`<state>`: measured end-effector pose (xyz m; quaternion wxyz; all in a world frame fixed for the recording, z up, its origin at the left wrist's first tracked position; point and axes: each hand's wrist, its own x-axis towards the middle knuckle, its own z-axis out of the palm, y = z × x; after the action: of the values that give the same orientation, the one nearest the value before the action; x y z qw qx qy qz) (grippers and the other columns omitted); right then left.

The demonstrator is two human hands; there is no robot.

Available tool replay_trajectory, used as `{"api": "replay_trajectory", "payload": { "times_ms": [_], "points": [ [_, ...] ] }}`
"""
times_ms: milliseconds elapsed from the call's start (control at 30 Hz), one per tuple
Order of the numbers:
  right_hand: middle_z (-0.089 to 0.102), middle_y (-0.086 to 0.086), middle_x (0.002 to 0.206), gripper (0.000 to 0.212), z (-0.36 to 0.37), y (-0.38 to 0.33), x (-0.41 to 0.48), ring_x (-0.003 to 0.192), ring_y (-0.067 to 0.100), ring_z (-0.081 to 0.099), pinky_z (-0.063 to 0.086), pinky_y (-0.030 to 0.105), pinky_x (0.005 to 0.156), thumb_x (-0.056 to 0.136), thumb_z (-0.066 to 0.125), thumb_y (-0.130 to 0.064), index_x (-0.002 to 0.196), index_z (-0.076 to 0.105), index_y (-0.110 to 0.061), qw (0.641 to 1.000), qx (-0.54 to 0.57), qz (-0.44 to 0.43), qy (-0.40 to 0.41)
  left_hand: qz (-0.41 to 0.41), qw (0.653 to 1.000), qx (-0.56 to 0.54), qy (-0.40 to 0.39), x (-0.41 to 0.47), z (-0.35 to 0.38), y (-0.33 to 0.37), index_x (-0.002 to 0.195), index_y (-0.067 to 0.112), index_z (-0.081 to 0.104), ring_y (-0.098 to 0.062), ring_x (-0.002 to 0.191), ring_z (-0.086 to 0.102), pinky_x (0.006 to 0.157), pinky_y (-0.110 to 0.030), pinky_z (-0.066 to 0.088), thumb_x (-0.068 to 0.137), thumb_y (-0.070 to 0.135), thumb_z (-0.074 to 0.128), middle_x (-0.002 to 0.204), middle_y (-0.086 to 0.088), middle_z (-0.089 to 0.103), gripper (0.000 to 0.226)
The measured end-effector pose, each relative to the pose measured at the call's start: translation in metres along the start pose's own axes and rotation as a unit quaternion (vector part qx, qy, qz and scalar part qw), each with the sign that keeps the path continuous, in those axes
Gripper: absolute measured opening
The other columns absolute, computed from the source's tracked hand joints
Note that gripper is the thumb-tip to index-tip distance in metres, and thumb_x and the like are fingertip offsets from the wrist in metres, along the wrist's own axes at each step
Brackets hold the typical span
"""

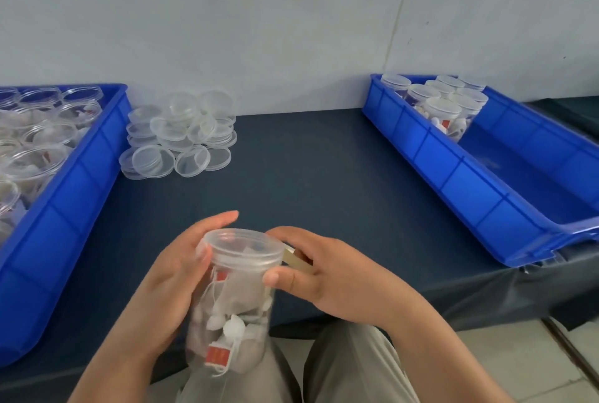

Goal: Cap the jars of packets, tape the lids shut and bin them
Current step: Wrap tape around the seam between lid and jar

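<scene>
Gripping a clear jar (236, 305) of packets, the left hand (171, 276) curls its fingers round the side, above the lap at the counter's (308, 175) near edge. The right hand (330, 276) pinches a tan tape strip (296, 260) beside the jar's lid (243, 248), thumb on the rim. Loose lids (178, 137) lie piled ahead. A left bin (64, 208) holds uncapped jars (39, 137); a right bin (453, 175) holds capped jars (444, 101).
</scene>
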<state>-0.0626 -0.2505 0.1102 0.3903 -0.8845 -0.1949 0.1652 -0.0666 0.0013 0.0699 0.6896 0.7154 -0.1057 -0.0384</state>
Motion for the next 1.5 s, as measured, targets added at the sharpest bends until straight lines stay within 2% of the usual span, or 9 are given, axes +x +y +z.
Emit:
{"api": "replay_trajectory", "payload": {
  "times_ms": [100,233,467,733,967,1067,1167,1333,1500],
  "points": [
    [0.069,-0.018,0.113,0.058,0.003,0.002,0.001,0.093,0.004,0.064,0.055,0.032,0.088,0.087,0.059,-0.084,0.136,0.046,-0.057,0.999,-0.012,0.011,0.037,0.001,0.998,0.062,-0.004,-0.004,0.005,-0.003,0.145,0.046,0.056,-0.02,0.131,0.064,0.108,-0.055,0.049,0.088,0.086,0.054,0.141,0.004,0.067,0.071],
    [0.066,-0.025,0.11,0.051,0.014,0.001,0.001,0.096,-0.005,0.061,0.049,0.017,0.079,0.09,0.061,-0.078,0.133,0.045,-0.055,0.997,-0.037,-0.001,0.069,0.011,0.978,0.188,0.088,-0.003,0.022,-0.001,0.14,0.05,0.055,0.004,0.114,0.066,0.087,-0.025,0.052,0.065,0.088,0.066,0.126,0.027,0.068,0.085],
    [0.066,-0.019,0.103,0.047,0.02,-0.002,0.005,0.087,0.001,0.062,0.053,0.026,0.075,0.095,0.058,-0.071,0.134,0.05,-0.047,0.994,-0.049,0.0,0.093,0.005,0.977,0.189,0.102,-0.006,0.034,0.0,0.138,0.06,0.041,0.017,0.115,0.057,0.083,-0.018,0.048,0.06,0.082,0.07,0.127,0.045,0.054,0.086],
    [0.065,-0.014,0.095,0.072,0.016,0.003,0.001,0.08,0.002,0.061,0.049,0.032,0.074,0.081,0.052,-0.092,0.141,0.03,-0.06,0.999,-0.009,0.034,-0.008,-0.015,0.98,0.132,0.149,-0.004,0.024,-0.002,0.129,0.05,0.059,0.003,0.102,0.07,0.079,-0.027,0.055,0.065,0.081,0.063,0.116,0.032,0.068,0.071],
    [0.055,-0.009,0.067,0.04,0.006,-0.001,-0.001,0.061,0.001,0.053,0.038,0.029,0.064,0.096,0.036,-0.083,0.125,0.039,-0.057,0.996,-0.047,0.022,-0.069,-0.04,0.984,0.079,0.157,-0.014,0.015,-0.001,0.123,0.056,0.066,-0.008,0.103,0.075,0.083,-0.038,0.06,0.07,0.077,0.063,0.116,0.021,0.074,0.057],
    [0.06,-0.022,0.079,0.033,-0.004,-0.008,-0.001,0.074,-0.005,0.056,0.041,0.026,0.07,0.101,0.038,-0.076,0.125,0.047,-0.055,0.994,-0.064,0.001,-0.091,-0.048,0.984,0.05,0.164,-0.015,0.01,0.003,0.125,0.053,0.068,-0.014,0.105,0.076,0.086,-0.044,0.061,0.067,0.087,0.066,0.119,0.014,0.075,0.067],
    [0.059,-0.032,0.117,0.032,-0.015,-0.013,-0.003,0.11,-0.01,0.054,0.039,0.01,0.094,0.11,0.039,-0.058,0.131,0.058,-0.046,0.988,-0.073,-0.033,-0.128,-0.082,0.981,-0.006,0.173,-0.013,0.007,0.006,0.121,0.049,0.072,-0.026,0.104,0.077,0.084,-0.05,0.062,0.052,0.099,0.07,0.117,0.002,0.077,0.085],
    [0.054,-0.042,0.093,0.034,-0.015,-0.014,0.007,0.098,-0.011,0.052,0.037,0.012,0.087,0.112,0.036,-0.054,0.12,0.064,-0.037,0.991,-0.086,-0.011,-0.106,-0.115,0.981,-0.119,0.099,-0.015,0.009,0.006,0.133,0.037,0.069,-0.039,0.108,0.075,0.079,-0.046,0.065,0.057,0.092,0.078,0.123,-0.014,0.075,0.095],
    [0.061,-0.025,0.105,0.034,-0.002,-0.007,0.011,0.103,-0.003,0.055,0.043,0.021,0.089,0.109,0.04,-0.061,0.121,0.065,-0.041,0.995,-0.082,-0.041,-0.045,-0.144,0.971,-0.185,0.052,-0.012,0.007,0.006,0.134,0.027,0.071,-0.038,0.108,0.075,0.077,-0.042,0.065,0.058,0.087,0.082,0.129,-0.021,0.072,0.097]
  ]
}}
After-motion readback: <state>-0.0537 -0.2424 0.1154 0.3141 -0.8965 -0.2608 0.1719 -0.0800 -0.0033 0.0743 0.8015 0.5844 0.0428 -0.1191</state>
